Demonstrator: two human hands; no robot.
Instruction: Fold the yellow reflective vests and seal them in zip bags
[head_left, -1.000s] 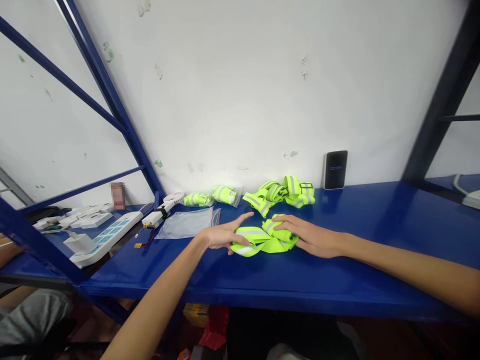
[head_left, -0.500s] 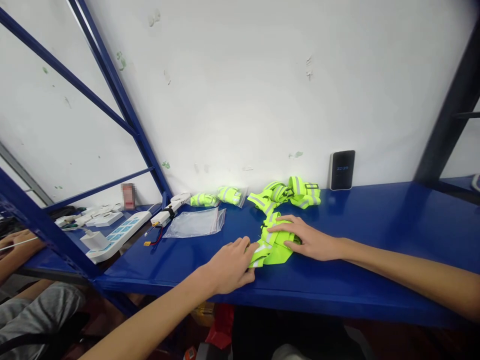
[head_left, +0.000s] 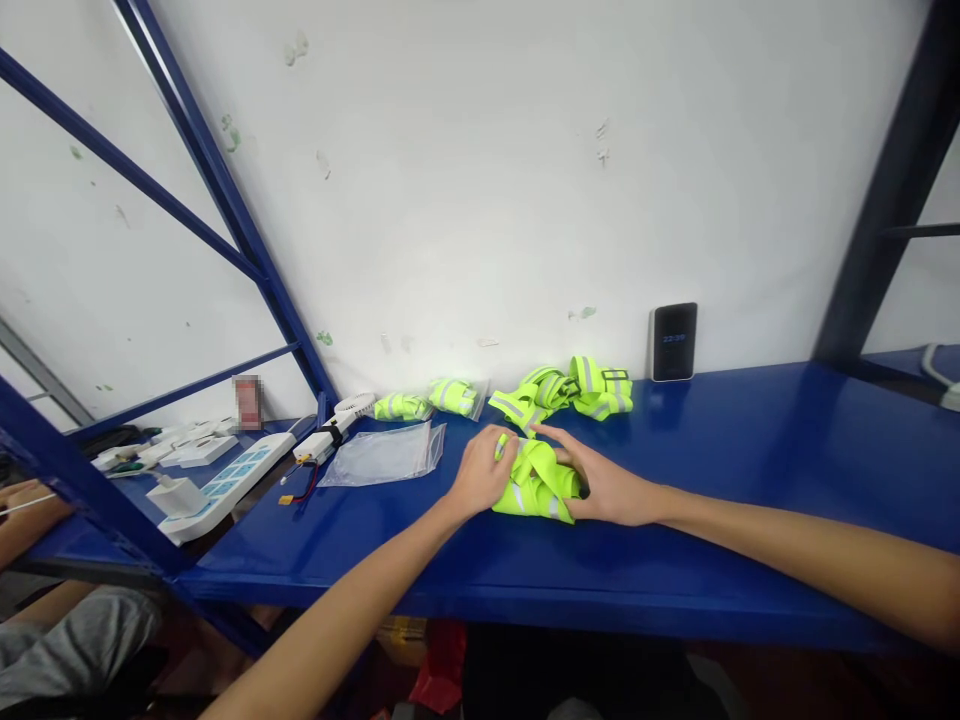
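A neon-yellow reflective band (head_left: 541, 486) lies bunched on the blue shelf (head_left: 750, 470) between my hands. My left hand (head_left: 484, 472) is closed on its left end, with a fold pinched up over my fingers. My right hand (head_left: 606, 482) presses on its right side, fingers curled against the cloth. A loose pile of the same yellow bands (head_left: 562, 390) sits just behind, near the wall.
An empty clear zip bag (head_left: 382, 453) lies left of my hands. Two bagged yellow bands (head_left: 431, 400) rest by the wall. A dark phone (head_left: 673, 342) leans on the wall. A small white fan (head_left: 334, 428), a power strip (head_left: 225, 482) and another person's hand (head_left: 22, 500) are at the left.
My left hand moved from the band's front edge up and back, folding its left end over. The band is now a tighter bundle. My right hand stayed on it.
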